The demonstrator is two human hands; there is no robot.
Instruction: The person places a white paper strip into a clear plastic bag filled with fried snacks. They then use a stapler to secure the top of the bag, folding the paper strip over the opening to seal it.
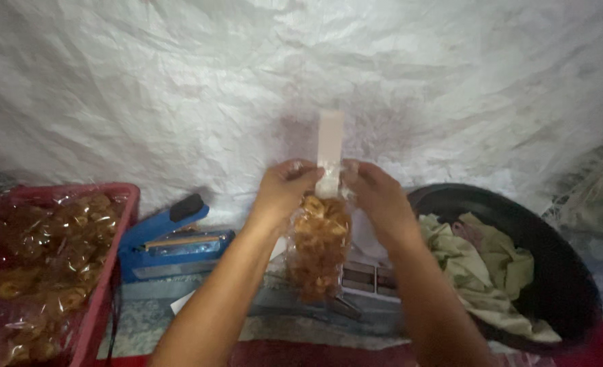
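A clear plastic bag of golden fried chips [319, 246] hangs upright between my hands at the centre. My left hand [284, 190] pinches the bag's top from the left, and my right hand [376, 194] pinches it from the right. A pale paper strip [330, 139] sticks up out of the bag's mouth between my fingers. The bag's bottom reaches down near the table.
A blue heat sealer [169, 245] lies open to the left. A red crate [114, 251] with several filled chip bags stands at far left. A black basin [553, 258] holding greenish cloth sits at right. White crinkled sheeting [179, 88] covers the back.
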